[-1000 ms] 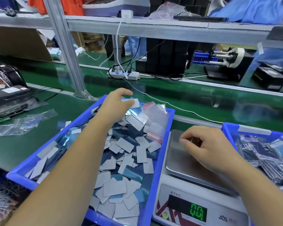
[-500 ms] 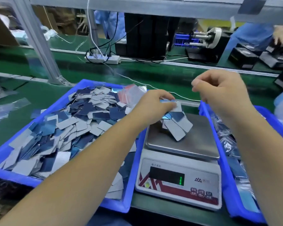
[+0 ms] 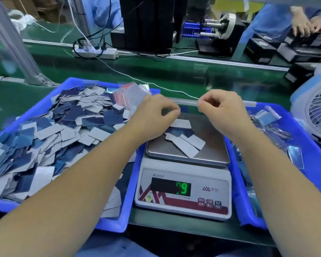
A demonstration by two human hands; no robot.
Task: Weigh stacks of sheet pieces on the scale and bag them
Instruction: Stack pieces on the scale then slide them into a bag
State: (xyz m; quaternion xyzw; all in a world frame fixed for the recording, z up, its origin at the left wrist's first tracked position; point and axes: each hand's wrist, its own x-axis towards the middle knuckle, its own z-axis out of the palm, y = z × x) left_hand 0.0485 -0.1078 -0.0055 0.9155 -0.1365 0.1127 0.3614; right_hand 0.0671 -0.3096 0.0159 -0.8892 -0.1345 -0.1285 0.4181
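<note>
Factory packing line. A green conveyor belt [image 3: 174,71] runs between facing workstations; blue parts bins [image 3: 119,222] flank a digital bench scale [image 3: 183,191], a label dispenser [image 3: 219,25] stands opposite, and a blue-coated worker [image 3: 267,21] handles black boxes [image 3: 304,47].

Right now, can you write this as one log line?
step: weighing | sheet pieces on scale pan | left hand above pieces | right hand curled, holding nothing visible

Sheet pieces [image 3: 185,140] lie on scale [image 3: 185,182] (both hands above).
</note>
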